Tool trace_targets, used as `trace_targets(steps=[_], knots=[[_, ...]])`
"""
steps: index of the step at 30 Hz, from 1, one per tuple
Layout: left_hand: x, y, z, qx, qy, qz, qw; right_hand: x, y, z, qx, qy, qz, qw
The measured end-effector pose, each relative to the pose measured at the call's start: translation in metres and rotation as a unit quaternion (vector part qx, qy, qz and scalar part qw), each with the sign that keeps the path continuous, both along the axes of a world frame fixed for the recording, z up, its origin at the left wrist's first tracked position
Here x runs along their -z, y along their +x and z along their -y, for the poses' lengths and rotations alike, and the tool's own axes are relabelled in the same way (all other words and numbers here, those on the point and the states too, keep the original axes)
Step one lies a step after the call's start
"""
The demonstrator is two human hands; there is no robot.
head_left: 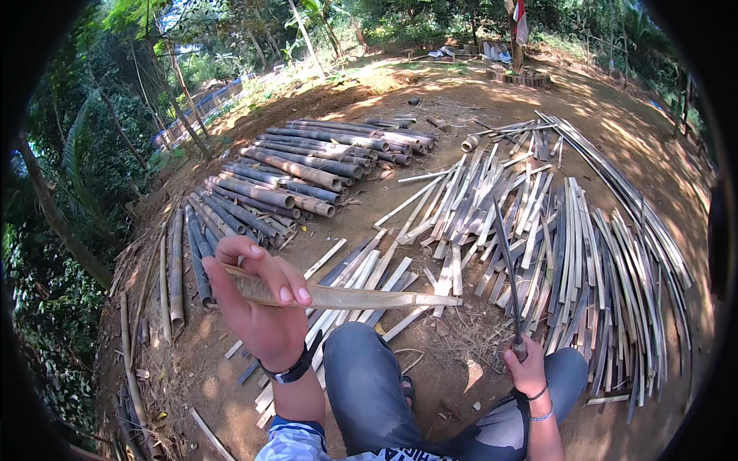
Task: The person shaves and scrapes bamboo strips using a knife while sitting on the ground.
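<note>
My left hand (265,307) is raised at the left of my knees, its thumb and fingers closed round one end of a split bamboo strip (369,299). The pale strip points to the right, nearly level, with a node close to its far end. In my right hand (528,370), beside my right knee, is the handle of a long dark-bladed machete (507,257). Its blade stands up and leans a little left, apart from the strip. Behind the blade lies a large heap of split bamboo slats (538,207).
Whole bamboo poles (307,165) are stacked at the far left. More slats (369,269) lie just beyond my knees, and a long row of strips (615,284) runs along the right. Farther back, a tree trunk (516,46) bears a red and white flag (521,23). Forest borders the dirt ground.
</note>
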State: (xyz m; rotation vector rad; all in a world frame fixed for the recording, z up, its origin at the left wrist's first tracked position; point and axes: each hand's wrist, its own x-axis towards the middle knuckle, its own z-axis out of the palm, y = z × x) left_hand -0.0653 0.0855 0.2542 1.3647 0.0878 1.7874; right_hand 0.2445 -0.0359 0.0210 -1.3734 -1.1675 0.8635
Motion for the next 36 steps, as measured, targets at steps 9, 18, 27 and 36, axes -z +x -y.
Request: trace_targets(steps=[9, 18, 27, 36], knots=[[0.012, -0.005, -0.011, -0.224, 0.058, -0.108, 0.967, -0.068, -0.092, 0.016, -0.223, 0.046, 0.023, 0.974], [0.008, 0.009, -0.005, -0.449, 0.055, -0.109, 0.885, -0.062, -0.149, 0.017, -0.201, 0.035, 0.042, 0.978], [0.011, -0.001, -0.018, -0.351, 0.085, -0.092, 0.928, -0.077, -0.132, 0.011, -0.205, 0.059, 0.049, 0.976], [0.012, -0.007, -0.027, -0.197, 0.052, -0.042, 0.978, -0.050, -0.108, -0.017, -0.023, 0.046, -0.150, 0.987]])
